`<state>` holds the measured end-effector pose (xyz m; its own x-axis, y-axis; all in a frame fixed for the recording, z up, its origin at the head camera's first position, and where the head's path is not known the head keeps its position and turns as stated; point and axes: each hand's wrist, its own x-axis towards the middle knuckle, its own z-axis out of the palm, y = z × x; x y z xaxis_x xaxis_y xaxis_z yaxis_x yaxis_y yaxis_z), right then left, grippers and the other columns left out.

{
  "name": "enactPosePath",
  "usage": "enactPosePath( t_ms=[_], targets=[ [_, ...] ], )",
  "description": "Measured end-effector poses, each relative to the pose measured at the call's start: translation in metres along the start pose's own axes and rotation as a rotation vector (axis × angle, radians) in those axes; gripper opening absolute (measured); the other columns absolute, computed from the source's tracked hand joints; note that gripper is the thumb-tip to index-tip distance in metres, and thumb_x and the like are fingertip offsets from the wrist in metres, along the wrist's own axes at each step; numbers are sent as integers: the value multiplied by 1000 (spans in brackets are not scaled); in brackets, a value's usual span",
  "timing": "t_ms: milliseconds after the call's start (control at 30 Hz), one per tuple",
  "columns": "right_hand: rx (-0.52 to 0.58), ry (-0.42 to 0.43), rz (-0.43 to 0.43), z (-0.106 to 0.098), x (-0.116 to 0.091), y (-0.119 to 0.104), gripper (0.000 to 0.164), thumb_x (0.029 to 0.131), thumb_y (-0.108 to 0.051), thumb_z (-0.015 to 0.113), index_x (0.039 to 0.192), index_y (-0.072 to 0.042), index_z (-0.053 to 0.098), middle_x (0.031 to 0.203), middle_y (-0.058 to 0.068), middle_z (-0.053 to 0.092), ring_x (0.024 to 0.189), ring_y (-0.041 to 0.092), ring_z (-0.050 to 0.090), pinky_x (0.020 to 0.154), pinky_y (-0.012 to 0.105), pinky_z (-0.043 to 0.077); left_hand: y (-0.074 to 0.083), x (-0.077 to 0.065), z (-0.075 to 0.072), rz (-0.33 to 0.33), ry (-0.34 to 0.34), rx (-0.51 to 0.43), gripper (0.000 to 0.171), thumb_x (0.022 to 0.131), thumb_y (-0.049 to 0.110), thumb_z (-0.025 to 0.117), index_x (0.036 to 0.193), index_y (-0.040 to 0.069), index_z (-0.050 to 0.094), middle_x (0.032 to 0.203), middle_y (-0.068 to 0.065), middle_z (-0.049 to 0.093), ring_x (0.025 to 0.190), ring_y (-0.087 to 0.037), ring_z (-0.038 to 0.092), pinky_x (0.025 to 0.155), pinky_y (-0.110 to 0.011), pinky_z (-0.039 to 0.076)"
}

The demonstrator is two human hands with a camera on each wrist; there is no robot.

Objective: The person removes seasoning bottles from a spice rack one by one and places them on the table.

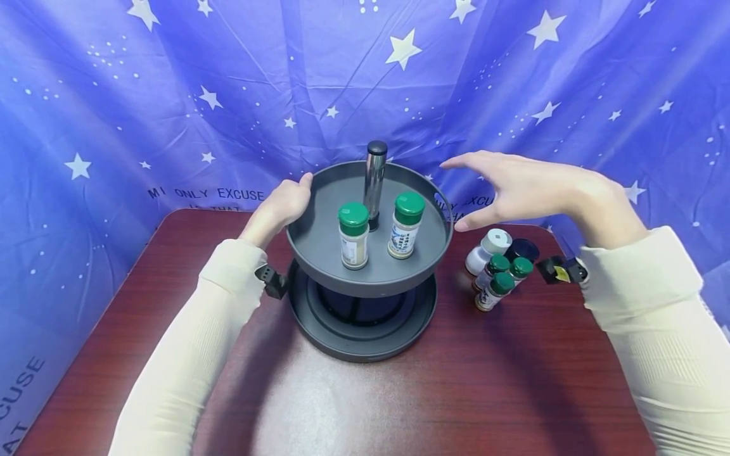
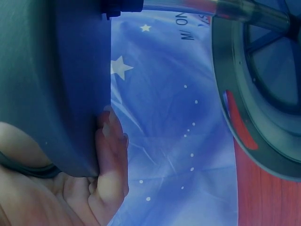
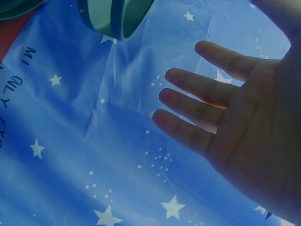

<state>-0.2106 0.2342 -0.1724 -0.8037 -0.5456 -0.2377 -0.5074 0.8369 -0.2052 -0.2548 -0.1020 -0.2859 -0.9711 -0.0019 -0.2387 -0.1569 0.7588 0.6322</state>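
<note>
A dark grey two-tier round rack (image 1: 325, 253) with a metal centre post (image 1: 374, 180) stands on the table. My left hand (image 1: 289, 199) grips the upper tray's left rim; in the left wrist view its fingers (image 2: 110, 174) curl under the tray's underside (image 2: 70, 94). Two green-capped spice jars stand on that upper tray, one jar (image 1: 354, 244) left of the other jar (image 1: 405, 231). Just off the tray's right rim, my right hand (image 1: 530, 187) hovers with fingers and thumb spread, holding nothing. The right wrist view shows its straight, parted fingers (image 3: 202, 106).
Right of the rack, several bottles cluster on the red-brown wooden table (image 1: 365, 405): a white-capped bottle (image 1: 487, 252), a black-lidded one (image 1: 523, 249) and small green-capped jars (image 1: 495, 291). A blue star-print cloth (image 1: 319, 76) hangs behind the table.
</note>
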Motion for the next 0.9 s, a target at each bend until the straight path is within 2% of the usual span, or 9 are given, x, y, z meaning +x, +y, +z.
enactPosePath(
  t_ms=[200, 433, 533, 733, 900],
  targets=[
    [-9, -4, -26, -1, 2, -14, 98, 79, -56, 77, 155, -21, 28, 160, 9, 31, 149, 34, 25, 116, 59, 26, 0, -1, 0, -3, -10, -2, 72, 106, 49, 11, 149, -3, 38, 153, -21, 41, 121, -37, 55, 102, -50, 47],
    [-25, -4, -58, -2, 7, -29, 95, 78, -55, 78, 152, -17, 33, 157, 8, 35, 147, 33, 27, 117, 57, 26, -2, 1, -1, -6, -9, -16, 73, 106, 49, 12, 148, -3, 38, 151, -21, 43, 123, -35, 54, 105, -48, 44],
    [-45, 11, -102, 0, 10, -35, 90, 79, -52, 78, 150, -15, 37, 154, 9, 40, 144, 33, 31, 116, 56, 27, -1, 0, -1, -12, -11, -8, 73, 106, 49, 11, 148, -3, 39, 150, -21, 43, 118, -36, 56, 99, -48, 48],
    [-95, 30, -168, 6, 17, -48, 79, 81, -47, 77, 145, -15, 45, 148, 8, 47, 140, 32, 38, 115, 54, 32, 1, -1, -1, -23, -11, 14, 74, 106, 49, 10, 146, -4, 41, 147, -23, 46, 97, -37, 61, 79, -47, 54],
    [-129, 21, -167, 13, 25, -57, 72, 82, -44, 76, 143, -17, 49, 144, 6, 51, 137, 30, 43, 110, 53, 38, 2, -1, 0, -20, -12, 8, 74, 106, 49, 10, 147, -4, 40, 147, -23, 46, 96, -37, 61, 78, -46, 53]
  ],
)
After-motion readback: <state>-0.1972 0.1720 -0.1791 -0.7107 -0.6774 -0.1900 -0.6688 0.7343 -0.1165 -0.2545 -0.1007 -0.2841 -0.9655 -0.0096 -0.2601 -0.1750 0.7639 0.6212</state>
